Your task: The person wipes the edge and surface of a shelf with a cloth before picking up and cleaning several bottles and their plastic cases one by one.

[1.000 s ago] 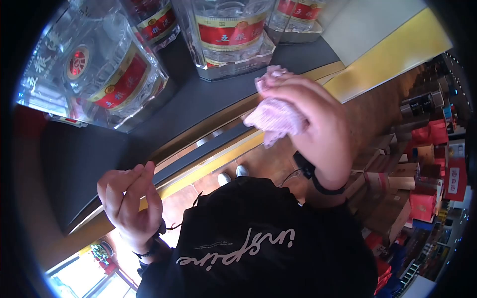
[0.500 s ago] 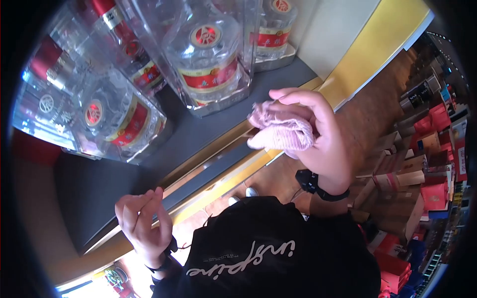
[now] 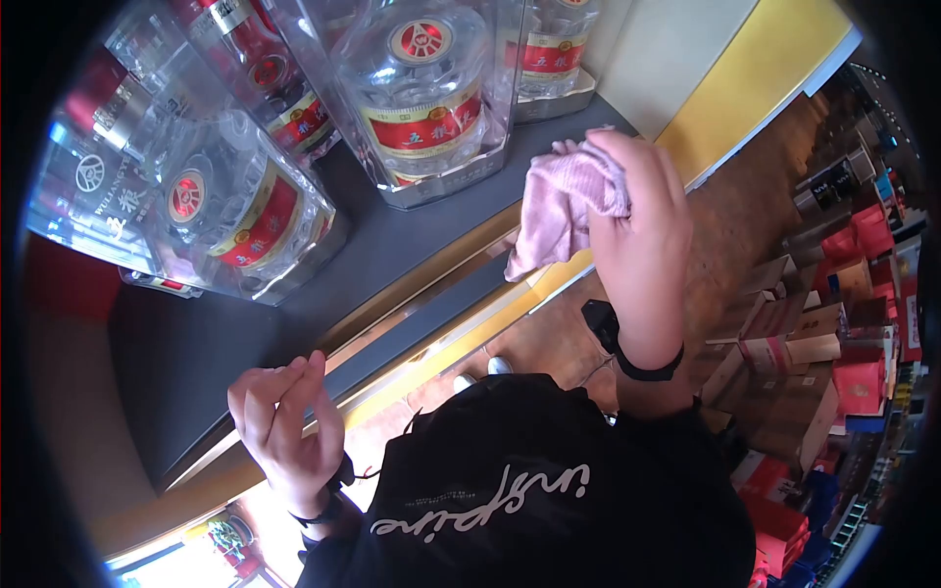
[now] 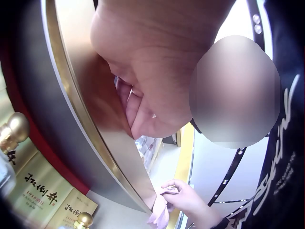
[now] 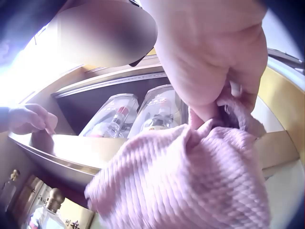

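Note:
A pink ribbed cloth (image 3: 561, 211) hangs bunched from my right hand (image 3: 652, 196), whose fingers grip its upper end. In the head view, hand and cloth overlap the right part of the dark shelf (image 3: 392, 245) and its gold front edge. Up close in the right wrist view, the waffle-like weave of the cloth (image 5: 186, 186) spreads below the fingers. My left hand (image 3: 286, 421) is by the shelf's front edge at left, fingers loosely bent with nothing held. The left wrist view puts its fingertips right at the shelf front (image 4: 107, 109).
Clear boxed liquor bottles with red labels stand on the shelf: one at left (image 3: 250, 220), one in the middle (image 3: 426, 122), others behind. A gold-edged panel (image 3: 755, 83) bounds the right end. Cartons (image 3: 784, 402) and red boxes fill the floor at right. Gold boxes (image 4: 40, 183) stand on a lower level.
My right hand dipped toward me, then moved back up toward the shelf's right end, still gripping the cloth, which now hangs lower and more unfolded. My left hand keeps its pose while the head view shifted.

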